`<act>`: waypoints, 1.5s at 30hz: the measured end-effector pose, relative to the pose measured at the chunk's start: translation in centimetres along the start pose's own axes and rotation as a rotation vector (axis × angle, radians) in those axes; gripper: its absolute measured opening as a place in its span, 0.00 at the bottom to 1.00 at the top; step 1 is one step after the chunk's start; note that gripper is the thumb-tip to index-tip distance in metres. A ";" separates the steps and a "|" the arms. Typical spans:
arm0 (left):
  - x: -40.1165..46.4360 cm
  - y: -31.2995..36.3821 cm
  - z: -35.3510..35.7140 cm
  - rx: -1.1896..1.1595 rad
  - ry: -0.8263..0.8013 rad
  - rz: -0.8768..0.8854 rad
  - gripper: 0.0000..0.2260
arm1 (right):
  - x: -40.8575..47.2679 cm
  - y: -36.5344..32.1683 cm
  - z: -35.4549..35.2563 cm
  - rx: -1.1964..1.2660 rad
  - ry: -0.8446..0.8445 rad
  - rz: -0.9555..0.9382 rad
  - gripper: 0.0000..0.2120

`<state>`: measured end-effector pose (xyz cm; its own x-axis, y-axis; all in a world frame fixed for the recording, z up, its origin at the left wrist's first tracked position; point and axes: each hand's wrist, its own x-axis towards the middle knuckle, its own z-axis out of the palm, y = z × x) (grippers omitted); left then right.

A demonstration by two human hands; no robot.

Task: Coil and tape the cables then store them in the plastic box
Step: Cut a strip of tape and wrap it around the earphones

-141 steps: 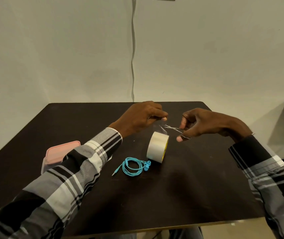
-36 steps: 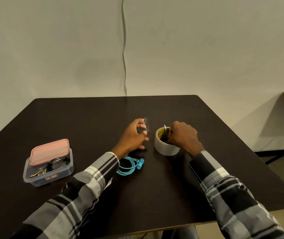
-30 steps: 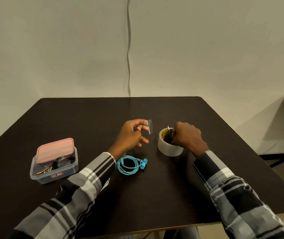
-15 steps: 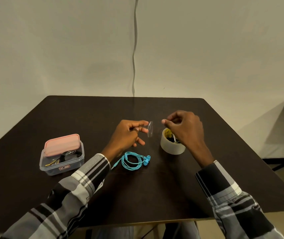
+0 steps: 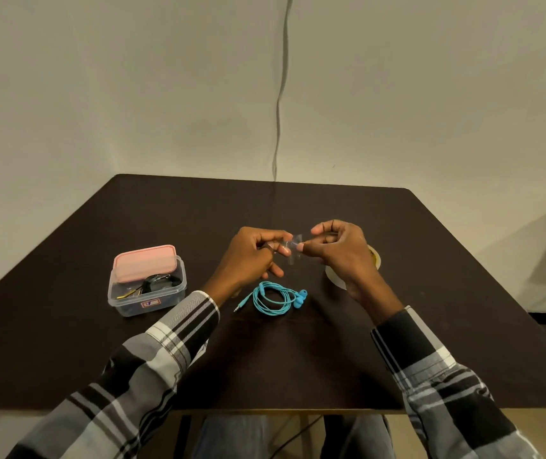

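A short clear strip of tape [image 5: 293, 251] is stretched between my left hand [image 5: 254, 256] and my right hand [image 5: 337, 251], pinched at both ends above the table. Just below them lies a coiled blue earphone cable [image 5: 273, 298] on the dark table [image 5: 298, 359], its plug pointing left. The tape roll [image 5: 337, 278] lies flat behind my right wrist, mostly hidden. At the left stands the clear plastic box [image 5: 147, 293] with a pink lid [image 5: 145, 263] resting askew on top; dark cables show inside.
A grey cable [image 5: 279, 94] hangs down the wall behind the table's far edge. The table's front edge runs just above my knees. A shadowed piece of furniture sits at the far right.
My right hand left the tape roll and came over to my left hand, and it now pinches the other end of the tape strip. The scissors are out of sight.
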<state>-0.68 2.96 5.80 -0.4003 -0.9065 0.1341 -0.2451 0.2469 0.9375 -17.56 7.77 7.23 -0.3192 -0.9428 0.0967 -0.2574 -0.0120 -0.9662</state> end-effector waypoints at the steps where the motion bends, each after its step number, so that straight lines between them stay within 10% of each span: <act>1: 0.0 -0.1 -0.1 0.003 0.002 -0.003 0.14 | 0.0 0.0 0.0 -0.001 -0.006 0.012 0.15; 21: -1.6 -3.3 -1.2 0.813 -0.090 -0.107 0.14 | -2.3 1.8 2.7 0.110 -0.010 0.151 0.17; 45: -3.2 -2.8 -0.3 0.445 0.290 0.132 0.05 | -4.0 1.8 3.1 0.321 0.069 -0.031 0.17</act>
<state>1.57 5.09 2.81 -0.2090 -0.8996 0.3835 -0.5840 0.4294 0.6889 -13.93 10.53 4.39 -0.3791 -0.9157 0.1330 0.0286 -0.1553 -0.9875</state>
